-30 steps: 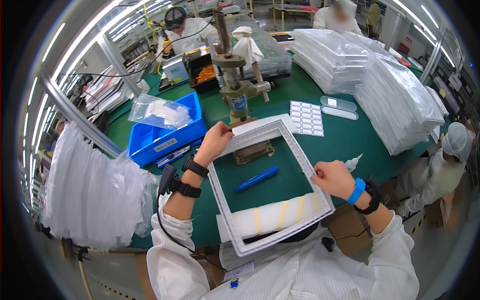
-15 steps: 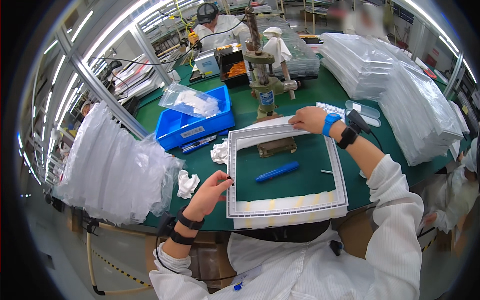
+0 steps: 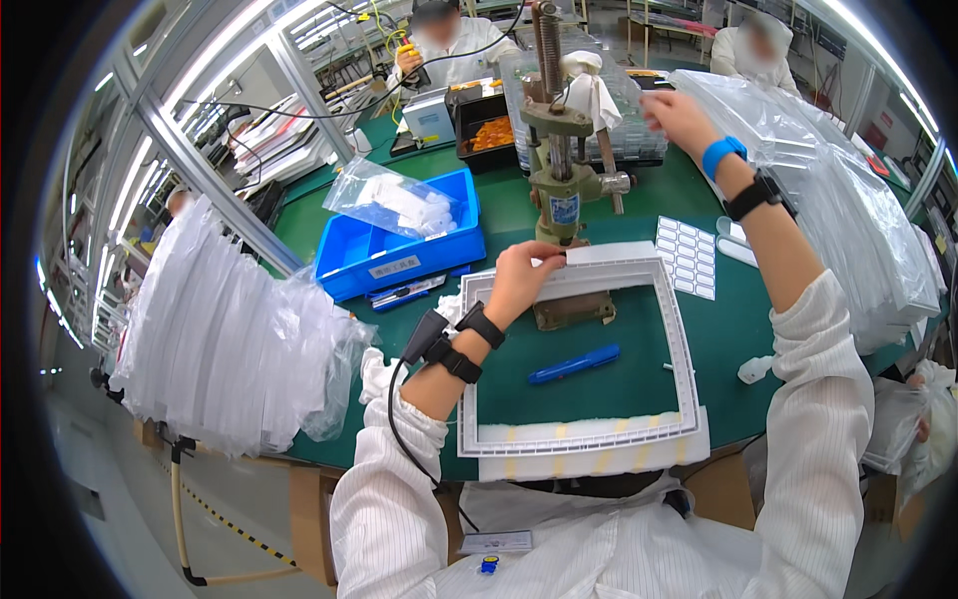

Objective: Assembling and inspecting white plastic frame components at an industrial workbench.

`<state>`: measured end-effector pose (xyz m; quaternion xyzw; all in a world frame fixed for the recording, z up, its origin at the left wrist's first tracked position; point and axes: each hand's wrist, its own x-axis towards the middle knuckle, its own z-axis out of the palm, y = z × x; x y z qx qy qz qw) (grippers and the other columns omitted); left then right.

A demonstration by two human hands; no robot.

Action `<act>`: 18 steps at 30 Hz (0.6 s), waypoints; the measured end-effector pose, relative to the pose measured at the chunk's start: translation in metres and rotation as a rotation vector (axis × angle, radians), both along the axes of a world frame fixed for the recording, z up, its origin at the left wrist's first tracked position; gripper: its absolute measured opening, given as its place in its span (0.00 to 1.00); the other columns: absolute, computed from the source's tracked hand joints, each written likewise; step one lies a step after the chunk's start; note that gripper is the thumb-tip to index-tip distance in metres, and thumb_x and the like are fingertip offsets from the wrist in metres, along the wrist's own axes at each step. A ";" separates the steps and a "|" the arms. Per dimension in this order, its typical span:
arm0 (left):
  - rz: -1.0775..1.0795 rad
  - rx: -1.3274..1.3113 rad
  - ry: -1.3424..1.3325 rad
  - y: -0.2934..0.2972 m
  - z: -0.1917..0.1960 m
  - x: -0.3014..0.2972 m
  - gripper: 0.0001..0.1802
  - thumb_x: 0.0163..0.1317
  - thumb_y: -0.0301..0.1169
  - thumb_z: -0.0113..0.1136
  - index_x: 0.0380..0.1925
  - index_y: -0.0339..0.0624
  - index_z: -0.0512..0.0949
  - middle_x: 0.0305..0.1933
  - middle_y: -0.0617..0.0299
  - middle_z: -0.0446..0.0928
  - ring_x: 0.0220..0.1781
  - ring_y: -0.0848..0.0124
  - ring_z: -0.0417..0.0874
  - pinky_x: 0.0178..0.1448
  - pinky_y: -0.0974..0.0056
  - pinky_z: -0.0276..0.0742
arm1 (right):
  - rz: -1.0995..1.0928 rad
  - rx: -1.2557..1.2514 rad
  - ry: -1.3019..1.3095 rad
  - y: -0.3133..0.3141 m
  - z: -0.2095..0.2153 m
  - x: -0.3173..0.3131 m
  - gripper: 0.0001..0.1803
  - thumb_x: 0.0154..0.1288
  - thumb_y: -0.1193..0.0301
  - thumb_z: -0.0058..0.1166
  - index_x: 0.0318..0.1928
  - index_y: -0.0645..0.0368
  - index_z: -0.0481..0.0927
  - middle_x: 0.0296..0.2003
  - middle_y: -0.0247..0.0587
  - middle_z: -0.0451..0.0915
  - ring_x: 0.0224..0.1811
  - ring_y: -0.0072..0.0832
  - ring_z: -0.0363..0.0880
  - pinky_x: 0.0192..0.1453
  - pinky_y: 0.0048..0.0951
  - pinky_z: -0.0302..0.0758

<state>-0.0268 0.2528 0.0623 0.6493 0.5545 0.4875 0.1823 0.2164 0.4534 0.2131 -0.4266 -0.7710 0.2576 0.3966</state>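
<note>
A white rectangular plastic frame [image 3: 681, 349] lies on the green table, its near side over a strip of white foam [image 3: 599, 461] with yellow bands. At the frame's far side my left hand [image 3: 521, 285] is closed, thumb and fingertips pinching a small black piece against the rim. My right hand [image 3: 681, 122] is raised and reaches far forward, right of the green bench press [image 3: 561, 185]. Its fingers look loosely apart with nothing visible in them, above the clear plastic trays [image 3: 639, 140]. Inside the frame's opening rests a blue marker pen [image 3: 574, 364].
A blue bin [image 3: 339, 255] with bagged white parts stands left of the press. Plastic-wrapped stacks flank me, left [image 3: 215, 339] and right [image 3: 848, 220]. A label sheet [image 3: 687, 258] lies right of the frame. Co-workers [image 3: 454, 45] sit across the table.
My left hand has moved from the frame's left side to its far side. My right hand has left the far side and reached forward and right, past the press.
</note>
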 end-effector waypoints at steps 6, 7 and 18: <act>0.023 -0.093 0.003 0.005 -0.006 0.007 0.11 0.55 0.31 0.71 0.35 0.35 0.86 0.34 0.50 0.86 0.36 0.61 0.88 0.42 0.62 0.81 | -0.081 0.254 0.038 0.036 0.029 -0.067 0.24 0.67 0.52 0.45 0.48 0.57 0.82 0.49 0.50 0.83 0.52 0.49 0.80 0.57 0.41 0.74; 0.024 -0.096 0.008 0.006 -0.004 0.009 0.11 0.55 0.31 0.71 0.35 0.35 0.86 0.34 0.50 0.86 0.36 0.61 0.88 0.42 0.62 0.81 | -0.058 0.299 -0.025 0.040 0.031 -0.072 0.24 0.68 0.52 0.43 0.50 0.56 0.82 0.52 0.51 0.82 0.55 0.51 0.78 0.60 0.42 0.73; -0.001 -0.056 0.030 0.000 -0.010 0.006 0.11 0.56 0.31 0.70 0.35 0.34 0.85 0.34 0.51 0.86 0.36 0.59 0.87 0.42 0.60 0.80 | 0.278 -0.042 0.280 0.017 0.052 -0.104 0.18 0.73 0.60 0.44 0.47 0.56 0.84 0.42 0.39 0.83 0.43 0.27 0.80 0.48 0.28 0.76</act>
